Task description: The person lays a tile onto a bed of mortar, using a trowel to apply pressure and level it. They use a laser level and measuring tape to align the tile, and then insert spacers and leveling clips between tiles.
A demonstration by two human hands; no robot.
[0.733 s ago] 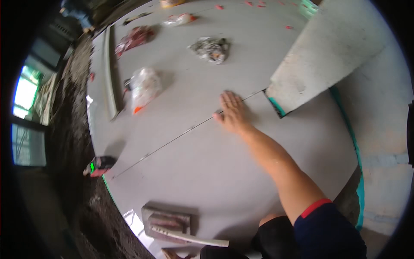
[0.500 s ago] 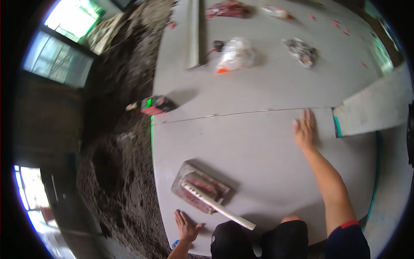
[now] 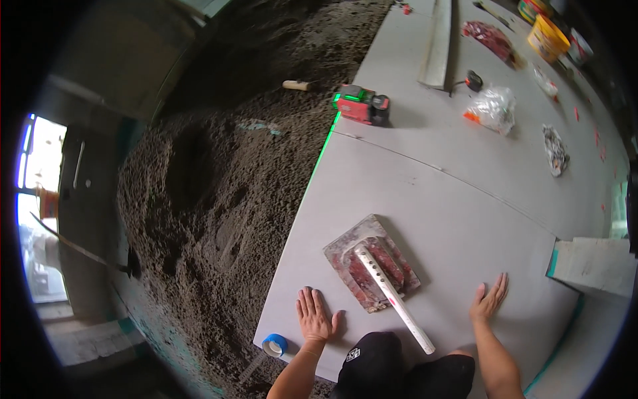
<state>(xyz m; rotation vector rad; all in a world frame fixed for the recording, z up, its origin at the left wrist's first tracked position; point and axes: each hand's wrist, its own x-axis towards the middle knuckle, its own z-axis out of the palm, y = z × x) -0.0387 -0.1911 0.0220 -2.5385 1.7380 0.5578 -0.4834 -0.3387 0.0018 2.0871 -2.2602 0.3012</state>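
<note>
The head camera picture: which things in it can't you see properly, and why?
All in the head view:
- Palms of the left hand and right hand: turned down toward the grey slab, hidden by the hands' backs.
- Plastic bag's contents: crinkled plastic obscures them.
- Long pale bar's far end: cut off by the top edge.
- Red scrap: too small to identify.

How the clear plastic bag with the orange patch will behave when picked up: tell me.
The clear plastic bag will probably sag and change shape, since its film looks thin and crumpled. It is likely light for its bulk, though its contents are hard to make out. Pushed along the gray surface, it would probably slide rather than roll, given its uneven outline.
</note>
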